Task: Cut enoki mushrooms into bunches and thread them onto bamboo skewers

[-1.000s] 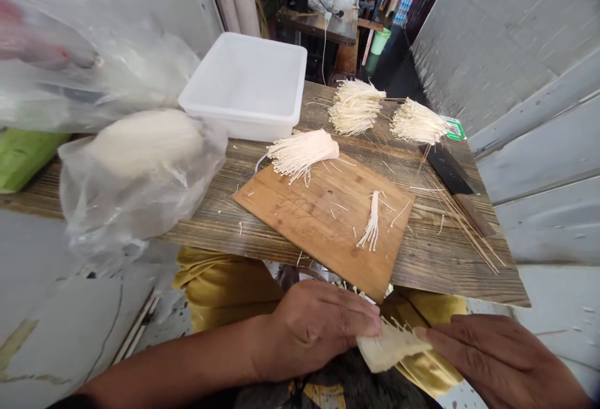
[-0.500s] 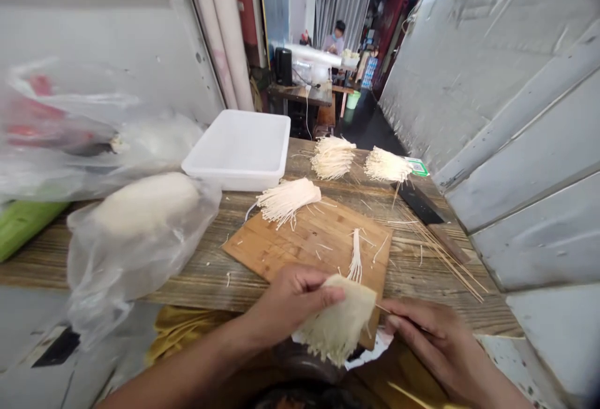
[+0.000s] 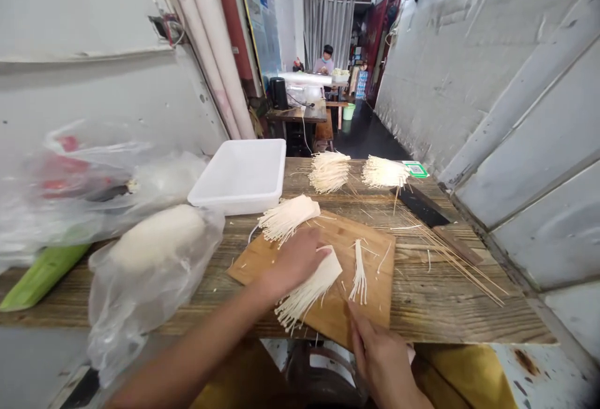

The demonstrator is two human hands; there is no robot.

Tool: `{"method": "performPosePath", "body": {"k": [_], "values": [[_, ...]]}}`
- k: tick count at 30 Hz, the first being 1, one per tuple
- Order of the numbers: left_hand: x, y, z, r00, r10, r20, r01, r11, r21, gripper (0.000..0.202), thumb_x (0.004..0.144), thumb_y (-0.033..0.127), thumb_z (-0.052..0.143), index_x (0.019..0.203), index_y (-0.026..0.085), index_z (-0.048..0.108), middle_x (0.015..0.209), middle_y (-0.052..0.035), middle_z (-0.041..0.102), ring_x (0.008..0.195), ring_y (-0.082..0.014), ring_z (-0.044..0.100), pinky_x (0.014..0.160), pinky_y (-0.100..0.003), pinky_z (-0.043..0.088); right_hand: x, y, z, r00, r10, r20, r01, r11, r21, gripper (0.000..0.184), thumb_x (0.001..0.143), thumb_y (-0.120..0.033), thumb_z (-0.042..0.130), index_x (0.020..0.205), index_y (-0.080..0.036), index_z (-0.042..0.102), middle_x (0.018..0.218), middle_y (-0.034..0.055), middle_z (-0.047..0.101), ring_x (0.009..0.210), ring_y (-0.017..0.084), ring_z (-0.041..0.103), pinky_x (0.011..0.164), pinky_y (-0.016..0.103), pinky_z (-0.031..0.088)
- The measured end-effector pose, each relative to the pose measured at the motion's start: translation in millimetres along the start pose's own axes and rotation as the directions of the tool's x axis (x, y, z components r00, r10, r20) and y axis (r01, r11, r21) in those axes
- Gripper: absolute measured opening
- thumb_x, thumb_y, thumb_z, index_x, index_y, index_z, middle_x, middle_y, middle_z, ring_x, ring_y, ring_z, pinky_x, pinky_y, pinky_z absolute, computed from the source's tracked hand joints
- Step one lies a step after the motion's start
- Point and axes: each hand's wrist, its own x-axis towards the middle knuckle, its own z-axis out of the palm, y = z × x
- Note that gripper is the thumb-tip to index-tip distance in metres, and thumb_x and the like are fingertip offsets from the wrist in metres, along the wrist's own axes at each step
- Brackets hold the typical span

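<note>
A flat fan of enoki mushrooms (image 3: 312, 287) lies on the wooden cutting board (image 3: 375, 318), its cut end up and to the right. My left hand (image 3: 300, 259) is closed at its upper edge, the fingertips partly hidden. Lower right, my right hand (image 3: 382, 349) pinches a thin bamboo skewer (image 3: 344, 290), which points toward the fan; whether its tip is inside the mushrooms I cannot tell. A larger enoki bunch (image 3: 289, 216) rests on the board's far corner, just beyond my left hand. A small enoki strand cluster (image 3: 359, 274) lies right of the fan.
Two enoki piles (image 3: 329, 171) stand at the table's far edge. A cleaver (image 3: 426, 207) and loose bamboo skewers (image 3: 464, 265) lie at right. At left are a white plastic tub (image 3: 239, 174), a bagged white lump (image 3: 162, 237) and a green vegetable (image 3: 44, 274). A person (image 3: 324, 62) sits far back.
The enoki fan has gone from being held up over the board's near edge to lying on the board. My left hand moved forward with it; my right hand moved left. The view tilted up.
</note>
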Motion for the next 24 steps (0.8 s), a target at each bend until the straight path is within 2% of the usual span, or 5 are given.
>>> {"method": "performPosePath", "body": {"k": [2, 6, 10, 19, 24], "values": [[-20.3, 4.2, 19.6, 0.983, 0.142, -0.117, -0.116, 0.971, 0.208, 0.057, 0.092, 0.043, 0.043, 0.136, 0.007, 0.042, 0.145, -0.0205, 0.04, 0.137, -0.0293, 0.034, 0.111, -0.049, 0.028, -0.4, -0.9, -1.0, 1.0, 0.012, 0.019, -0.013, 1.0, 0.006, 0.037, 0.088, -0.009, 0.037, 0.113, -0.005, 0.063, 0.065, 0.0058, 0.071, 0.047, 0.015, 0.063, 0.044, 0.023, 0.047], [-48.9, -4.8, 59.3, 0.916, 0.379, -0.134, -0.252, 0.801, 0.543, 0.071, 0.092, 0.053, 0.036, 0.14, 0.001, 0.033, 0.144, -0.023, 0.041, 0.137, -0.0284, 0.034, 0.112, -0.044, 0.031, 0.1, -3.8, 0.7, 0.998, 0.034, 0.054, -0.032, 0.999, -0.042, 0.038, 0.084, -0.007, 0.038, 0.109, -0.009, 0.065, 0.061, 0.0044, 0.069, 0.045, 0.014, 0.061, 0.044, 0.022, 0.044], [-51.8, -15.6, 78.1, 0.926, 0.349, -0.147, -0.198, 0.776, 0.599, 0.073, 0.092, 0.052, 0.035, 0.143, 0.0, 0.026, 0.146, -0.0238, 0.037, 0.139, -0.0297, 0.029, 0.11, -0.045, 0.034, 0.3, -7.5, 3.8, 0.996, 0.027, 0.09, -0.018, 0.995, -0.101, 0.043, 0.075, -0.002, 0.041, 0.111, -0.009, 0.065, 0.059, 0.0048, 0.068, 0.042, 0.015, 0.06, 0.041, 0.022, 0.043], [-52.2, -11.7, 78.1, 0.947, 0.298, -0.121, -0.176, 0.796, 0.579, 0.07, 0.093, 0.049, 0.034, 0.143, 0.0, 0.027, 0.149, -0.0218, 0.032, 0.14, -0.0293, 0.025, 0.112, -0.044, 0.031, 6.4, -14.7, 12.4, 0.987, 0.056, 0.151, -0.035, 0.99, -0.138, 0.047, 0.071, 0.0, 0.043, 0.112, -0.004, 0.064, 0.089, 0.015, 0.074, 0.063, 0.019, 0.069, 0.057, 0.026, 0.054], [-50.7, -18.0, 79.3, 0.939, 0.322, -0.121, -0.195, 0.788, 0.584, 0.065, 0.095, 0.044, 0.033, 0.143, 0.0, 0.027, 0.149, -0.0215, 0.032, 0.14, -0.0285, 0.025, 0.112, -0.044, 0.032, 17.6, -19.7, 19.0, 0.981, 0.111, 0.161, -0.094, 0.989, -0.111, 0.043, 0.076, -0.001, 0.043, 0.114, -0.006, 0.063, 0.072, 0.0118, 0.073, 0.051, 0.019, 0.065, 0.047, 0.026, 0.049]]}}
